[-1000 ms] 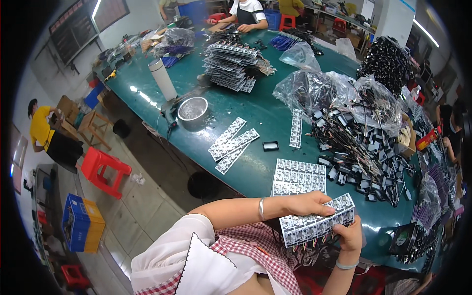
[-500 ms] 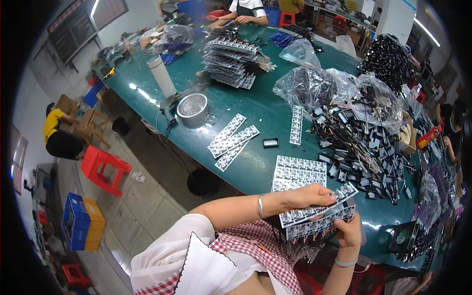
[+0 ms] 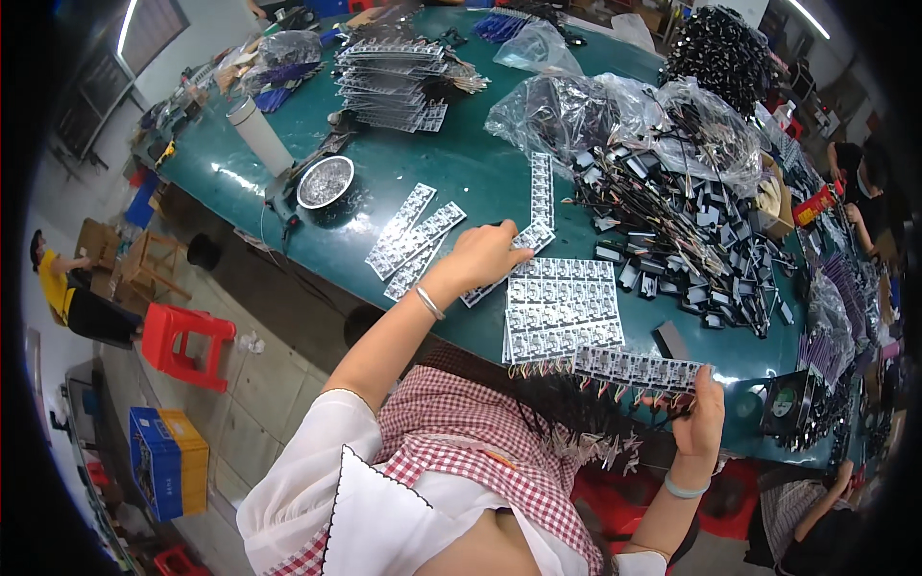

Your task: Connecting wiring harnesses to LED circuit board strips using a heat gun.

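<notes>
My left hand (image 3: 485, 257) reaches out over the table with its fingers closed on a bare circuit board strip (image 3: 536, 236), partly covered by the hand. My right hand (image 3: 699, 418) pinches the right end of a wired circuit board strip (image 3: 639, 370) near the table's front edge; thin coloured wires hang from its lower side above my lap. Between the hands lies a stack of white-and-black circuit board panels (image 3: 565, 300). Left of my left hand rest several loose board strips (image 3: 415, 235), and beyond it another strip (image 3: 542, 187) lies lengthwise.
A round metal bowl (image 3: 325, 182) and a pale bottle (image 3: 259, 136) stand at the left, beside a tool (image 3: 280, 213). Farther back is a tall stack of wired boards (image 3: 394, 86). On the right are piled dark cased parts with wires (image 3: 687, 245), plastic bags (image 3: 615, 110) and a small grey block (image 3: 669, 339).
My left hand has moved away from the right hand, left and outward, taking a bare strip with it. The right hand keeps the wired strip. The view has shifted.
</notes>
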Motion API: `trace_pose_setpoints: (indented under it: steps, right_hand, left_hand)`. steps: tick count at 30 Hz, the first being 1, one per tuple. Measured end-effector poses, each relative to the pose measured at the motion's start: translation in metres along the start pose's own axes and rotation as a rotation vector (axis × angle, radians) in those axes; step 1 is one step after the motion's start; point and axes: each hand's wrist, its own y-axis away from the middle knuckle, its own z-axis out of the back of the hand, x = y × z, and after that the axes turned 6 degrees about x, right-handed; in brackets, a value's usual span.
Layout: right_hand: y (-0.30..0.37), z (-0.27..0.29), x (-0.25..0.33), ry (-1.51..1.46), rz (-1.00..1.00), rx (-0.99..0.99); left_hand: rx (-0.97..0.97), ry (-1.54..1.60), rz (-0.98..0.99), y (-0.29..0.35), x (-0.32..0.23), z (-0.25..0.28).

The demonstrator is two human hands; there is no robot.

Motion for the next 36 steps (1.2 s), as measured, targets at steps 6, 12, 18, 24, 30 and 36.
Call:
trace_pose_setpoints:
  steps: [6,12,18,24,30,36]
  right_hand:
    - [0.005,-0.013,-0.006,0.063,0.001,-0.01]
    - [0.0,-0.028,-0.002,-0.009,-0.131,-0.013]
    - [0.002,-0.041,0.007,-0.117,-0.102,-0.02]
    - [-0.01,-0.031,0.031,0.023,0.236,0.258]
    - [-0.007,-0.004,0.061,0.432,0.514,-0.316]
    - [-0.039,-0.021,-0.003,0.771,0.226,-0.278]
  left_hand:
    - [0.2,0.637,-0.4,0.064,-0.097,0.012]
    - [0.673,0.784,-0.58,0.075,-0.105,-0.006]
    - [0.694,0.844,-0.675,0.069,-0.103,-0.009]
    - [0.529,1.04,-0.515,0.062,-0.091,0.029]
    - [-0.163,1.597,-0.428,0.009,-0.023,0.16]
    - [-0.906,1.429,-0.214,-0.141,0.144,0.25]
